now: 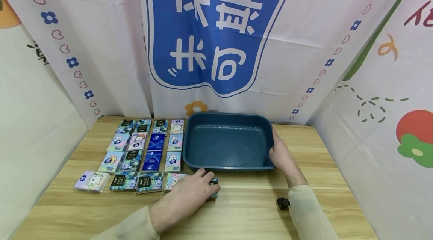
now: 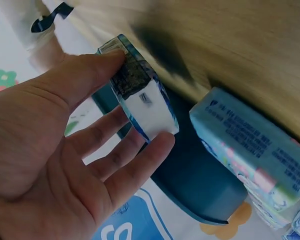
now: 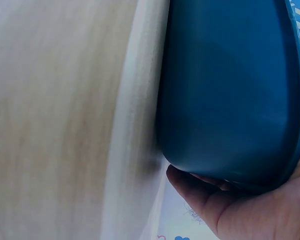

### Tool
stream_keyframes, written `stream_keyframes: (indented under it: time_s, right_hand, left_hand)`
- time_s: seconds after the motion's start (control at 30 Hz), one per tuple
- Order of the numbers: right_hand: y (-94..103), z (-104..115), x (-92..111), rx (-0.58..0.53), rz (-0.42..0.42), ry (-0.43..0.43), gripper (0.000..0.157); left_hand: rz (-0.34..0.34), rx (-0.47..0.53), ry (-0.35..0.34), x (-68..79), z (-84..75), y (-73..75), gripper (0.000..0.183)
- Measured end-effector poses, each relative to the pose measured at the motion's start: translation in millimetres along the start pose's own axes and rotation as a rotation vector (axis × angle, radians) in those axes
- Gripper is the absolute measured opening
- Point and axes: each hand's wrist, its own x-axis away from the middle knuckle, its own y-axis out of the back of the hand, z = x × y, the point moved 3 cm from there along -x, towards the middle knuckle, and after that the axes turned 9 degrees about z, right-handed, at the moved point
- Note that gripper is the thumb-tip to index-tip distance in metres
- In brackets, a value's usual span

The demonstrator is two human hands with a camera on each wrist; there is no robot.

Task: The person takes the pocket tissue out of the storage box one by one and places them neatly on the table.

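My left hand [image 1: 191, 195] pinches a small tissue pack [image 2: 145, 95] with a dark, blue-green wrapper and a white end, between thumb and fingers. In the head view most of that pack is hidden by the hand, in front of the dark teal plastic basin [image 1: 228, 168]. My right hand [image 1: 282, 155] holds the basin's right end, its fingers [image 3: 200, 195] against the outside of the wall. Just left of the left hand lies a pastel tissue pack [image 1: 173, 180], partly covered by it. More packs lie in rows left of the basin, among them a dark blue one [image 1: 152, 161].
A lilac tissue pack [image 1: 92, 181] sits at the near left corner of the rows. The wooden table [image 1: 253, 213] meets a printed cloth backdrop [image 1: 216, 97] behind the basin. A small black object [image 1: 282, 203] is beside the right sleeve.
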Motion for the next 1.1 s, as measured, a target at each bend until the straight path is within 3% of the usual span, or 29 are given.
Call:
stream_keyframes:
  time_s: [0.33, 0.4, 0.53, 0.63, 0.77, 1.1]
  right_hand:
    - [-1.6, -2, -3, -0.056, 0.016, 0.027, 0.077]
    - [-1.5, -3, -3, -0.049, 0.018, 0.032, 0.074]
    - [4.9, -3, 0, -0.010, 0.011, 0.035, 0.074]
    - [16.4, -1, 4, 0.004, -0.015, 0.056, 0.074]
    - [33.1, 2, 11, 0.037, -0.054, 0.092, 0.068]
    - [61.8, 4, 23, 0.282, -0.145, 0.072, 0.055]
  left_hand:
    - [-0.056, -0.129, 0.021, -5.5, -0.2, -10.1, 0.016]
    - [-0.060, -0.115, 0.023, -6.9, 1.8, -9.3, 0.014]
    - [-0.106, 0.033, 0.037, -6.7, 12.9, 0.2, 0.013]
    - [-0.163, 0.141, 0.052, -2.2, 29.0, 10.8, 0.015]
    - [-0.193, 0.206, 0.109, 7.3, 58.1, 20.1, 0.018]
    - [-0.223, 0.241, 0.401, 38.3, 145.5, 21.9, 0.045]
